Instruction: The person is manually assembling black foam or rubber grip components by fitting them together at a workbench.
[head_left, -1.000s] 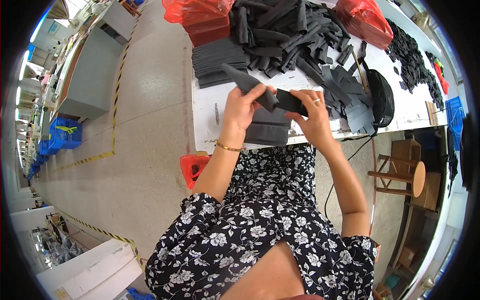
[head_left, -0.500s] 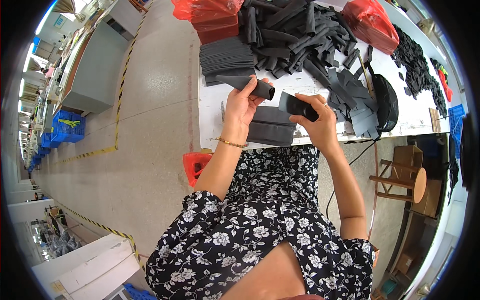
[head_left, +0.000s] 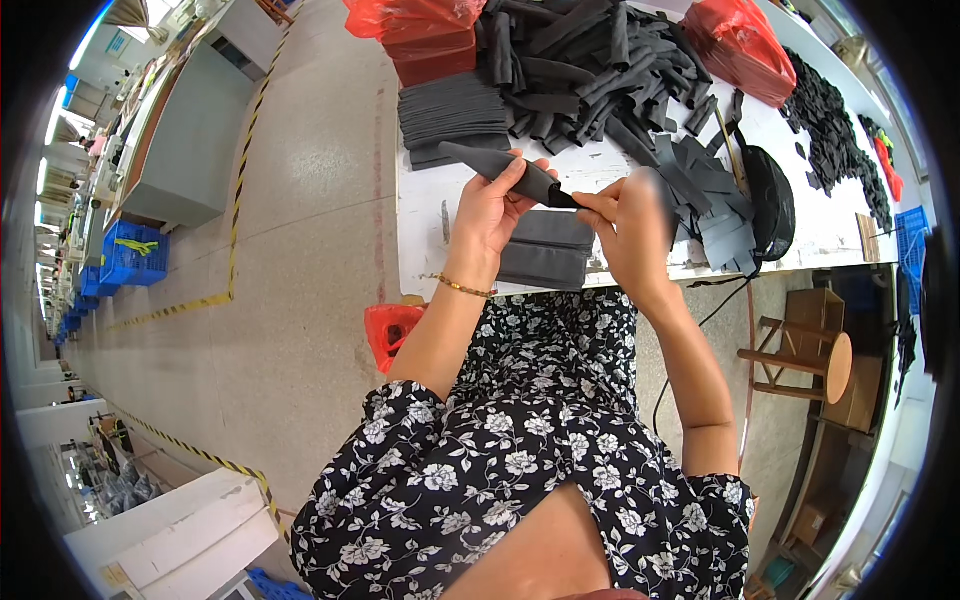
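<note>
My left hand (head_left: 492,205) is closed round a black fabric tube (head_left: 490,163), its tapered end pointing to the left and its mouth to the right. With thumb and fingertips, my right hand (head_left: 628,235) pinches a dark bit of material (head_left: 567,200) at the tube's mouth. Whether that bit is the tube's own edge or a separate piece, I cannot tell. A blurred patch covers part of the right hand, and its palm side is hidden. Below both hands, flat folded black fabric pieces (head_left: 545,262) lie at the table's near edge.
On the white table (head_left: 425,225) are a stack of black fabric (head_left: 452,115), a heap of black tubes (head_left: 590,75), loose grey-black flat pieces (head_left: 715,215), a black pouch (head_left: 770,205) and red plastic bags (head_left: 740,55). A wooden stool (head_left: 838,368) stands to the right.
My right hand has moved left and turned, from apart to the tube's mouth. The dark flat plate it held is no longer visible. The left hand's tube now tilts down more toward the right.
</note>
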